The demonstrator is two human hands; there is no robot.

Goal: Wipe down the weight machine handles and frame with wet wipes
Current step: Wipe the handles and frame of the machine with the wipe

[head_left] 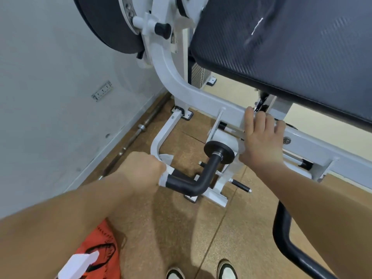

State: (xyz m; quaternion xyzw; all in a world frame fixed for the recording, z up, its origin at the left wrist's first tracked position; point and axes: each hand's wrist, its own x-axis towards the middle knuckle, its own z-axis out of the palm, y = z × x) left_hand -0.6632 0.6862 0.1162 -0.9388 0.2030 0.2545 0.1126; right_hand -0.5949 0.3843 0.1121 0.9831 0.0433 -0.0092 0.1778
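The pad, dark and ribbed, fills the upper right and runs off the top and right edges. A grey wall takes the left side and meets the brown floor. A dark disc at upper left is cut by the top edge, so its full shape is not shown.

The white frame curves down from the disc and runs right under the pad. Its lower legs are partly hidden by the arms. A black tube bends out of view at lower right, and where it joins cannot be seen.

The black L-shaped handle comes out of a round black collar on the frame. The left hand is fisted round its near end, gripping a white wipe wrapped on the bar. Only an edge of the wipe shows past the knuckles. The right hand lies flat on the frame beam with its fingers spread. Their tips are lost over the far edge.

A barbell lies along the wall. A blurred white object at lower left is too unclear to name.
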